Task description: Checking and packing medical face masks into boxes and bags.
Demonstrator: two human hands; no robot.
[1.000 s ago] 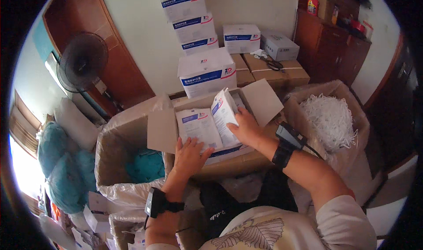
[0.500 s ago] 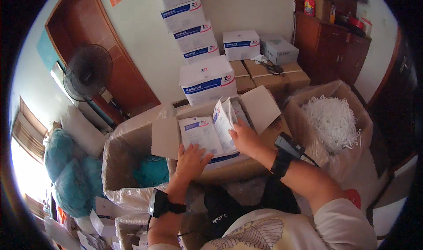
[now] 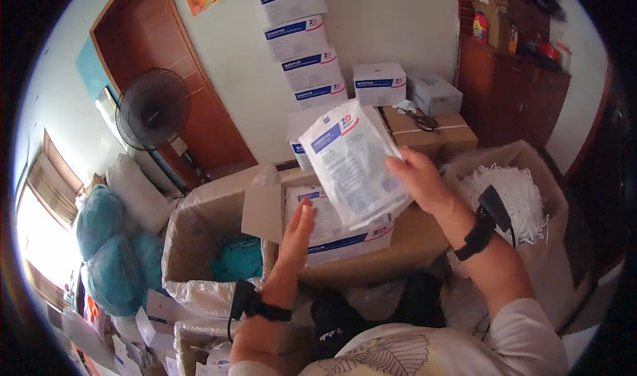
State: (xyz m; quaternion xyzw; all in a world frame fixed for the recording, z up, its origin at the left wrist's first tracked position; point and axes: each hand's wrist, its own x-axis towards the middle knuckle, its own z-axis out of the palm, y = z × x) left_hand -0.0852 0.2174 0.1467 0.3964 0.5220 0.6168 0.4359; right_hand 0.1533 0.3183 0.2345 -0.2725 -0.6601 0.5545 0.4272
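Observation:
My right hand [image 3: 423, 182] grips the right edge of a small stack of flat white packets [image 3: 355, 167] with blue and red print. They are raised above an open white carton [image 3: 352, 245] with a blue band. More of the same packets [image 3: 312, 211] lie in the carton, partly covered by the raised ones. Beside the carton's left part is my left hand [image 3: 298, 237], its fingers stretched out and nothing in them. The carton rests on a larger brown cardboard box [image 3: 418, 240].
On the left stands a plastic-lined box [image 3: 192, 243] with teal material inside. A lined carton [image 3: 554, 243] of white straps [image 3: 507, 200] is on the right. Behind rise stacked white boxes [image 3: 298, 38]. A black fan [image 3: 152, 109] and teal bags [image 3: 113, 280] are farther left.
My right hand has lifted the packets up out of the carton, turning their printed front toward me. My left hand has come off the packets in the carton. The view has shifted slightly.

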